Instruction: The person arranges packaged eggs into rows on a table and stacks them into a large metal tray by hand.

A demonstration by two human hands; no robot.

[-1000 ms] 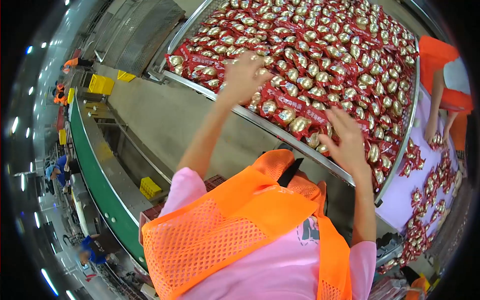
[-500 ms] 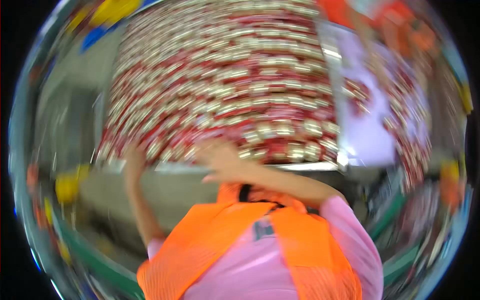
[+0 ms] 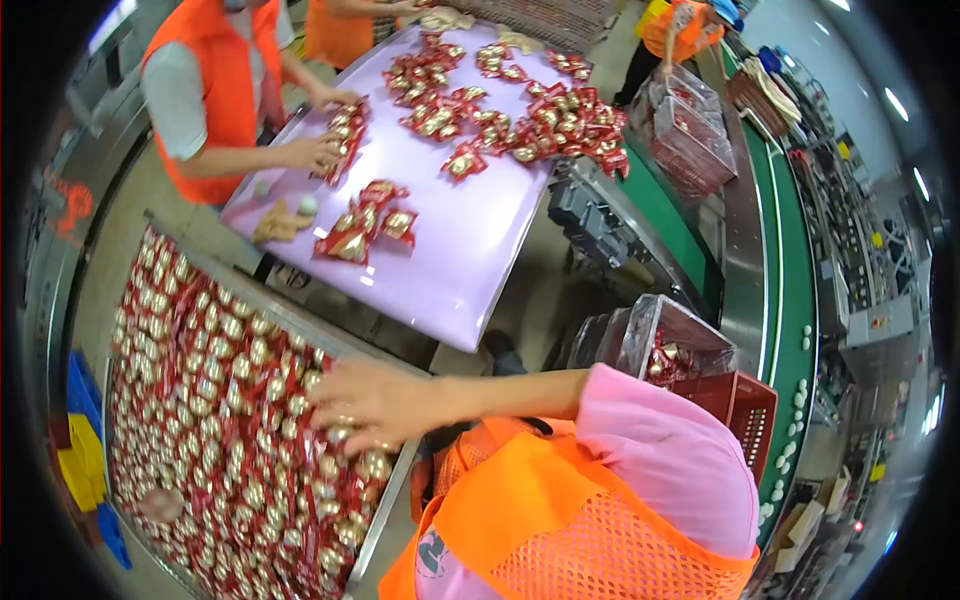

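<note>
My right hand reaches in from the right over the near corner of a big metal-edged tray. Its fingers are spread and somewhat blurred, at or just above the packets; I cannot tell whether they touch. Filling the tray are red-wrapped packets with shiny gold rounded pieces inside. My left hand does not show. A small pale brownish patch lies among the packets on the left, and I cannot make out what it is.
A lilac-topped table beyond the tray carries several packet groups. A co-worker's hands hold packets there. Right of it stand plastic-lined crates, a red crate, and a green conveyor with white egg-shaped pieces.
The view has swung right, so the tray now sits lower left and the table shows fully. My left hand has left the view; my right hand is still over the tray.
</note>
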